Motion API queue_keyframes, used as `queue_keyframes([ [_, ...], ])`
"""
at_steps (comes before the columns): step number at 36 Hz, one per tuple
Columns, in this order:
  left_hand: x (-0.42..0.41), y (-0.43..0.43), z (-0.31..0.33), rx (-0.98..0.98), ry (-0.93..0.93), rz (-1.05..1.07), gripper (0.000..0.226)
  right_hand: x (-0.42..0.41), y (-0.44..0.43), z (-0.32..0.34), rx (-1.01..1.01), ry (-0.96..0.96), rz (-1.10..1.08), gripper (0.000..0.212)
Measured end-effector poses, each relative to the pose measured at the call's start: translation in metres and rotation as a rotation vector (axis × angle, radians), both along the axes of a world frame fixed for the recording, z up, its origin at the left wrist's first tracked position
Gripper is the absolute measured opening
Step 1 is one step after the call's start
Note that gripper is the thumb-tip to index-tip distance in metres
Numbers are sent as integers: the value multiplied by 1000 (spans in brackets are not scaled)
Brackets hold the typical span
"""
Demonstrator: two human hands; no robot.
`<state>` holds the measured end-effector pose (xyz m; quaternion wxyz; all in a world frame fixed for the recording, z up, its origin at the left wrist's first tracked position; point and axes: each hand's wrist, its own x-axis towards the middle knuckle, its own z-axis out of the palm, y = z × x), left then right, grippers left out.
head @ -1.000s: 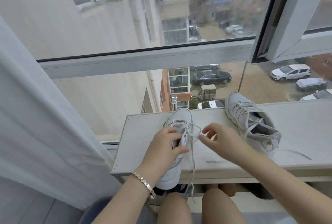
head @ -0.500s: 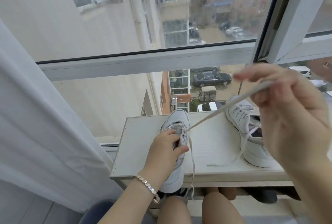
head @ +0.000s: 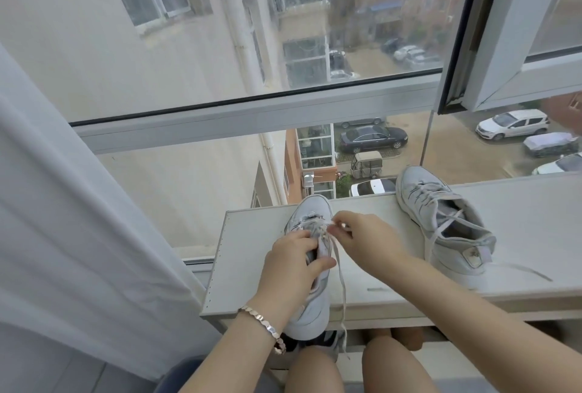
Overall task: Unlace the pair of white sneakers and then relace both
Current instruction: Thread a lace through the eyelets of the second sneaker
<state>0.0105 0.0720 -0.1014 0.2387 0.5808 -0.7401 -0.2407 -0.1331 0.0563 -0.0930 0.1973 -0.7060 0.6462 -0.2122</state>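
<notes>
Two white sneakers stand on a pale window ledge. The near sneaker points away from me, its heel hanging over the ledge's front edge. My left hand grips its tongue and side at mid-shoe. My right hand pinches the white lace at the eyelets near the toe; the lace's loose end trails down past the ledge. The second sneaker rests to the right, its lace loose and one end lying on the ledge.
A white curtain hangs at the left. The window frame and an open sash rise behind the ledge. My bare knees are under the ledge's front edge.
My right hand had pulled a length of lace up and to the right; it has come back down to the near sneaker's eyelets. My left hand has stayed on the shoe.
</notes>
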Motion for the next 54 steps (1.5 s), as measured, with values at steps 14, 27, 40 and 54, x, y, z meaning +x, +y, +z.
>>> queue_keyframes([
  [14,-4,2,-4,5,-68,76,31,-57,35,-5,12,141,292,49],
  [27,-3,11,-2,65,-21,42,34,-21,-11,-29,342,-196,138,36],
  [40,-2,2,12,88,110,126,43,-41,0,60,174,-993,110,38],
  [54,-11,-53,44,282,968,427,25,-41,18,66,249,-521,343,32],
])
